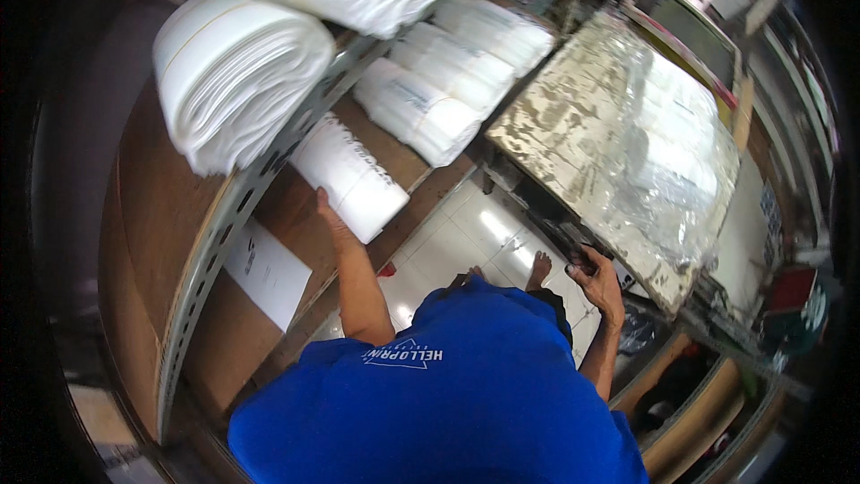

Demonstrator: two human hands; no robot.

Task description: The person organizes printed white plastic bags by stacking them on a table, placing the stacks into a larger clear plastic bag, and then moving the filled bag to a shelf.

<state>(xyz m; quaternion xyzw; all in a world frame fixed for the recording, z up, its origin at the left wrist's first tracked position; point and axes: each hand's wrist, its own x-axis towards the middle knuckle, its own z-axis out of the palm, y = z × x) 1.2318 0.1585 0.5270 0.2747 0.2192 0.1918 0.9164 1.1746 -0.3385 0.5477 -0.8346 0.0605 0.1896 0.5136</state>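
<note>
Our left hand lies flat against the white soft bundle of folded plastic bags on the brown wooden shelf. We judge it floppy and slippery; better to grip underneath. Our right hand grips the worn table's edge.

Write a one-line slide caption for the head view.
Left hand on a white bundle on a wooden shelf; right hand grips the worn table's edge.
</note>
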